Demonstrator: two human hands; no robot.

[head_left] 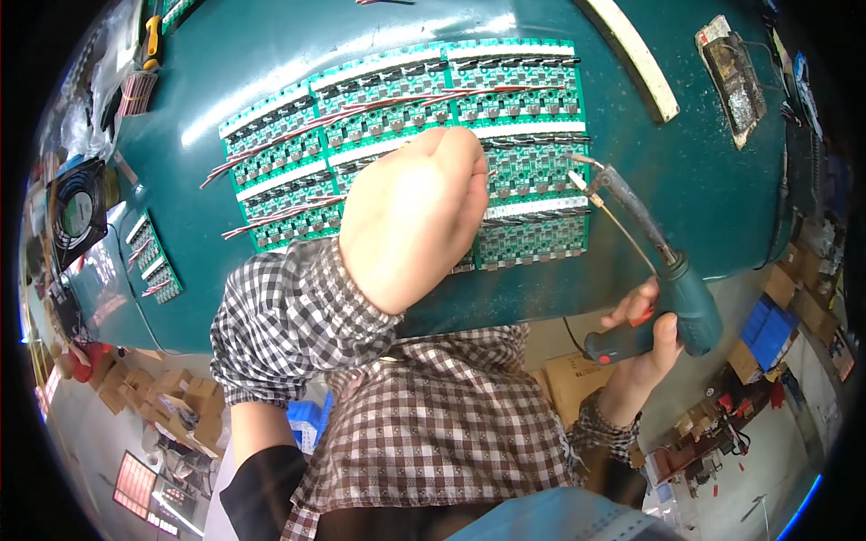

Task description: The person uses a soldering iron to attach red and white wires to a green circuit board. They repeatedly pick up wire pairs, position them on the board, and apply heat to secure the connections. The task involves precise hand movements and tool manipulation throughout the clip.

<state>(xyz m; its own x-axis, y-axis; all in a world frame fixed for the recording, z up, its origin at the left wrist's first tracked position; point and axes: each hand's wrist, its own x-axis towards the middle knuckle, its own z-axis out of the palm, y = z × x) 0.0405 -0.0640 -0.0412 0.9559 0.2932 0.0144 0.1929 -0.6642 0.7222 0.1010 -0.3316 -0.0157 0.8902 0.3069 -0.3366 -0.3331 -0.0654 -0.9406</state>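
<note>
Panels of green circuit boards [532, 171] lie side by side on the dark green table. White strips and dark components run across them in rows. Thin red and black wires [379, 106] lie over the boards on the left and middle. My left hand [410, 212] is over the middle of the panels, fingers curled closed and turned down; whatever they pinch is hidden. My right hand [658, 347] grips the green handle of a soldering gun [690, 298]. The gun's metal tip and thin feed tube point left, close to the panels' right edge.
A long pale strip [636, 59] and a worn, stained block [732, 86] lie at the far right. On the left are a smaller board piece [153, 257], a black fan [79, 209] and a yellow-handled tool [152, 41]. Cardboard boxes [171, 401] stand below the table.
</note>
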